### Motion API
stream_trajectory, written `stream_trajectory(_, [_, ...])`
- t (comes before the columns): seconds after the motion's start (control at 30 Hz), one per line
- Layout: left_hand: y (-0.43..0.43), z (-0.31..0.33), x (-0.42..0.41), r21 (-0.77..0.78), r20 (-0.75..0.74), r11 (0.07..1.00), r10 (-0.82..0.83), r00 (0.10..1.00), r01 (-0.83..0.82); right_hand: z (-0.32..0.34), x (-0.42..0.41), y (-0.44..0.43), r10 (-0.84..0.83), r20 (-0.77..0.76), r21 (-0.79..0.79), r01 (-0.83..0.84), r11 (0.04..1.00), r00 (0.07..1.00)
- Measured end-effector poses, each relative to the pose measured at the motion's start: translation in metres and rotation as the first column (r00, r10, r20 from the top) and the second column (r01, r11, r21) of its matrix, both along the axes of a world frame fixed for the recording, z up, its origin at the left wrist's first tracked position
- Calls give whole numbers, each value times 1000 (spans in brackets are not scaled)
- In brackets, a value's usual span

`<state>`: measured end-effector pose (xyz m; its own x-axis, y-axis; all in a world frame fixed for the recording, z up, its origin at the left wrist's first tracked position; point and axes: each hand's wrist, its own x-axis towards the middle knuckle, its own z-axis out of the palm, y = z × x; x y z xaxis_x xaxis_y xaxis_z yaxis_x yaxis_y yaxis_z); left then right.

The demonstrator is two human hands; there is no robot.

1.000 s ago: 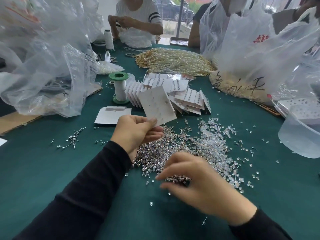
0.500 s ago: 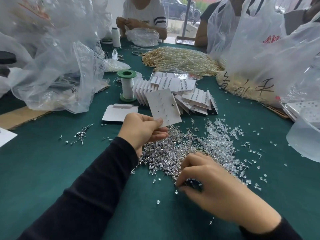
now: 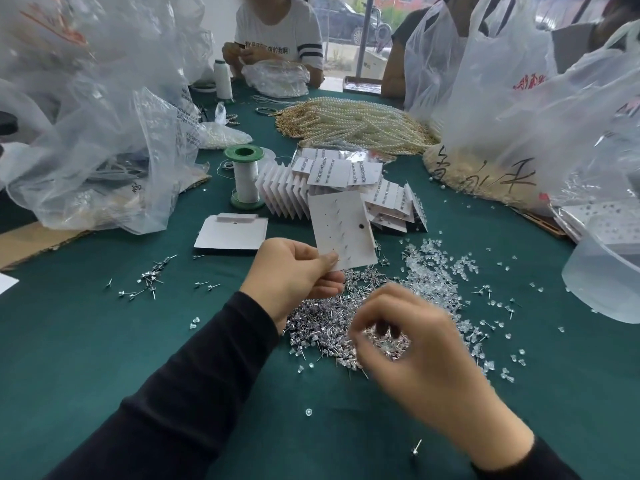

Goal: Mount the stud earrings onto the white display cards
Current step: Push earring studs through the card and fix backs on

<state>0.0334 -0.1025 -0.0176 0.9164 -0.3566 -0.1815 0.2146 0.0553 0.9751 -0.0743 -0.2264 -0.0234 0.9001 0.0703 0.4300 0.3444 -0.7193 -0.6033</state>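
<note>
Observed from the side of the tabletop [image 3: 86, 341]: the right hand [image 3: 415, 348], half a second ago pressed down into the heap of stud earrings [image 3: 318, 323], has risen clear of it and hangs just above, fingers curled, thumb and forefinger drawn together; motion blur prevents confirming whether that grip pinches a stud.

The left hand [image 3: 294, 271] keeps the white display card [image 3: 343, 230] upright above the heap's far edge, its lower corner pinched between thumb and fingers; one dark spot shows on the card, other holes apparently unfilled. Judgement: the pick seems over, insertion next.

Surroundings: clear backings [image 3: 433, 271] right of the heap; finished cards [image 3: 346, 174] behind; blank cards [image 3: 232, 233] and a green spool [image 3: 244, 178] to the left; plastic bags [image 3: 104, 133] crowd both sides. Nothing lies between hand and card.
</note>
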Motion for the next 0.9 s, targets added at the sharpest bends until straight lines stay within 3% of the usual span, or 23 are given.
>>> stream_trajectory(0.07, [-4, -1, -5, 48, 54, 998, -36, 998, 33, 0, 6, -3, -194, 200, 74, 182, 980, 961])
stream_trajectory(0.2, [-12, -1, -16, 79, 117, 993, -92, 989, 83, -6, 15, -3, -351, 284, 153, 319, 935, 892])
stream_trajectory(0.9, [-18, 3, -26, 36, 147, 998, -47, 988, 42, -15, 21, 0, -342, 289, 200, 293, 935, 894])
